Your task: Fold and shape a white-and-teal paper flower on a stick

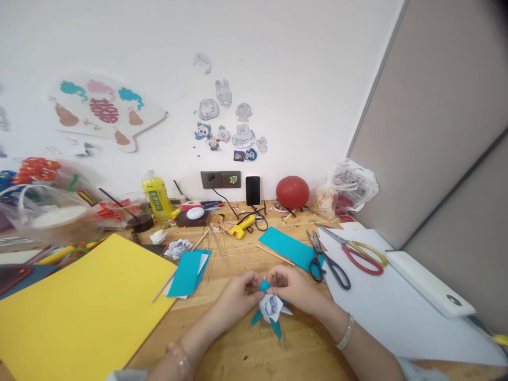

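Note:
Near the front middle of the table, a white paper flower point(271, 307) with blue pointed paper leaves point(275, 329) faces up toward me. My left hand point(245, 288) and my right hand point(289, 286) meet just beyond the bloom. Between their fingertips they pinch a small blue paper piece point(264, 285) at the flower's far side. Whether that piece is joined to the flower is hidden by my fingers. Both hands are closed, with thumbs and forefingers pressed together. A bracelet circles each wrist.
Yellow sheet point(91, 307) lies left, blue paper pieces point(186, 274) beside it. Black scissors point(327, 259) and red-and-yellow scissors point(363, 254) lie right, near a white power bank point(431, 283). Behind are a yellow glue gun point(242, 226), red balloon point(292, 192), phone point(253, 190) and yellow-labelled bottle point(156, 194).

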A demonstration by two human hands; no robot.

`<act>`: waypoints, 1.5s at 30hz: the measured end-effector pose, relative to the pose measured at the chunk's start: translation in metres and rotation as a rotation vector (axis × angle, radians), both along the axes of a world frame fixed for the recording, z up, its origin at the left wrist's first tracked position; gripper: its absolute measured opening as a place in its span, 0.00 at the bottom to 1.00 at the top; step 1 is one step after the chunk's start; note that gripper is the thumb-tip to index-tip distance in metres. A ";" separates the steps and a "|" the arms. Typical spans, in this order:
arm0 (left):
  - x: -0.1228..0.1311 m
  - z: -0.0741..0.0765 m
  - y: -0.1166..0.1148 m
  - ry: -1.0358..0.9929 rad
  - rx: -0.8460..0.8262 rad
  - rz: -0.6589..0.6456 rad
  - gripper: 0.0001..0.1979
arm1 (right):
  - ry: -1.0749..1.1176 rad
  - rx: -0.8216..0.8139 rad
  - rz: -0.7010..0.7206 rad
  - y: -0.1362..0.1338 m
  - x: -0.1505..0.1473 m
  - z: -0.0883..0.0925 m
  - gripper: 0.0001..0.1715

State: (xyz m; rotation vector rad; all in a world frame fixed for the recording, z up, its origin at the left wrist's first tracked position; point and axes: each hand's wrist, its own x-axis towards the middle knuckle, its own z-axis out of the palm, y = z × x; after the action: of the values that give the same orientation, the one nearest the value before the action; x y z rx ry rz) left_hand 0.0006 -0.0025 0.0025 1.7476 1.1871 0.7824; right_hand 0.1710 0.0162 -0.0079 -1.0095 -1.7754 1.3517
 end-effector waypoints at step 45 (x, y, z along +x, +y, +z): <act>-0.007 0.003 -0.002 -0.041 -0.010 -0.098 0.03 | -0.067 0.046 0.045 -0.005 0.003 0.009 0.07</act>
State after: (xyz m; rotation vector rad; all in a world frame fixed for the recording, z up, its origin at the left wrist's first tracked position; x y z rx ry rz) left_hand -0.0065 -0.0044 0.0057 1.7594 1.0678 0.7490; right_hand 0.1738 0.0110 0.0012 -1.0061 -1.8805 1.3119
